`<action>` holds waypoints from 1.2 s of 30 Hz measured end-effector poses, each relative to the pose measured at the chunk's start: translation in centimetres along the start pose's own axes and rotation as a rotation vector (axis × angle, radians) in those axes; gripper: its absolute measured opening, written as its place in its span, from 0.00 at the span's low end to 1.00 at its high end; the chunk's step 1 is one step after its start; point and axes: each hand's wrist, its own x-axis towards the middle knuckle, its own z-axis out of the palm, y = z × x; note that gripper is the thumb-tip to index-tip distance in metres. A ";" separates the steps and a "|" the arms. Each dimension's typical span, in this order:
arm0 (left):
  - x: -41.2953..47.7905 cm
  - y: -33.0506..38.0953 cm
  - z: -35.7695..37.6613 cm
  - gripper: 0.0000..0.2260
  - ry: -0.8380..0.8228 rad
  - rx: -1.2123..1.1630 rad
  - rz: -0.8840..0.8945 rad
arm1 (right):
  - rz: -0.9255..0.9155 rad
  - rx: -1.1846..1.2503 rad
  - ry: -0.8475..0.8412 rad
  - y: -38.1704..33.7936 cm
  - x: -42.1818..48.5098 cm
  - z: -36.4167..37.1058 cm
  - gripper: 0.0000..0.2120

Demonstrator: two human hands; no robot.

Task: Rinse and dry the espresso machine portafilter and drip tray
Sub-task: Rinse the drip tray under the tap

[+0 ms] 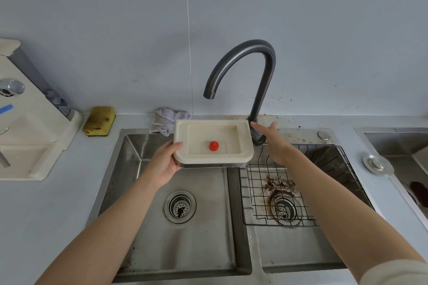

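A cream drip tray (183,139) with a small red float (213,146) inside hangs level over the back of the left sink basin (129,169). My left hand (165,162) grips its front left corner, thumb on the rim. My right hand (274,142) is open with straight fingers, reaching toward the dark faucet's lever (258,139) just right of the tray; whether it touches is unclear. The faucet spout (209,93) ends above the tray, and no water is visible. No portafilter is in view.
A grey cloth (166,119) and a yellow sponge (99,120) lie on the counter behind the sink. The cream espresso machine (25,136) stands at left. A wire rack (278,183) with coffee grounds sits in the right basin. Another sink (398,146) is at far right.
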 end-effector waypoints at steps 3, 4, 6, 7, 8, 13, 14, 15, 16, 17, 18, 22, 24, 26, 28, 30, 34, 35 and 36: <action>-0.5 0.3 -0.4 0.09 0.011 -0.010 -0.001 | -0.072 -0.055 -0.071 0.4 -1.2 0.6 0.51; -0.7 0.4 -0.5 0.09 0.015 -0.010 0.003 | -0.075 -0.107 -0.135 0.9 -1.7 0.9 0.53; -1.3 0.6 -0.8 0.08 0.034 -0.019 0.015 | -0.089 -0.239 -0.235 1.7 -2.7 1.6 0.59; -1.5 0.7 -1.0 0.08 0.048 -0.030 0.023 | -0.084 -0.279 -0.256 1.9 -3.1 2.0 0.60; -1.8 0.8 -1.2 0.08 0.061 -0.038 0.030 | -0.090 -0.301 -0.271 2.3 -3.4 2.4 0.58; -3.3 1.3 -2.4 0.10 0.100 -0.017 0.036 | -0.293 -0.372 -0.336 3.4 -4.1 4.5 0.55; -3.7 1.5 -2.6 0.12 0.101 -0.009 0.038 | -0.335 -0.408 -0.342 3.7 -3.9 5.0 0.55; -4.0 1.6 -2.8 0.13 0.105 0.000 0.044 | -0.363 -0.434 -0.341 4.1 -3.7 5.4 0.54; -4.4 1.7 -2.9 0.13 0.114 0.010 0.051 | -0.389 -0.436 -0.336 4.4 -3.4 5.8 0.52; -4.8 1.9 -3.1 0.13 0.123 0.019 0.057 | -0.401 -0.435 -0.321 4.8 -3.3 6.1 0.48; -5.2 2.1 -3.2 0.14 0.134 0.032 0.061 | -0.402 -0.434 -0.296 5.1 -3.1 6.5 0.44; -6.5 2.9 -3.7 0.16 0.154 0.090 0.047 | -0.333 -0.372 -0.313 5.8 -2.9 7.6 0.35; -7.2 3.4 -3.8 0.16 0.148 0.142 0.041 | -0.292 -0.332 -0.336 6.0 -2.8 8.1 0.32; -7.9 3.8 -4.0 0.18 0.131 0.261 0.047 | -0.237 -0.298 -0.359 6.1 -2.8 8.4 0.25; -8.4 4.2 -4.2 0.27 0.131 0.389 0.037 | -0.191 -0.271 -0.375 6.3 -2.6 8.6 0.20; -8.7 4.6 -4.3 0.37 0.120 0.515 0.027 | -0.161 -0.235 -0.381 6.5 -2.5 8.7 0.19; -8.9 5.1 -3.9 0.33 0.140 0.735 0.032 | -0.131 -0.168 -0.415 6.5 -2.6 8.8 0.16; -8.8 5.2 -3.9 0.34 0.157 0.769 0.031 | -0.120 -0.167 -0.422 6.6 -2.6 8.8 0.15; -8.7 5.3 -3.9 0.38 0.180 0.797 0.027 | -0.105 -0.165 -0.429 6.6 -2.7 8.9 0.14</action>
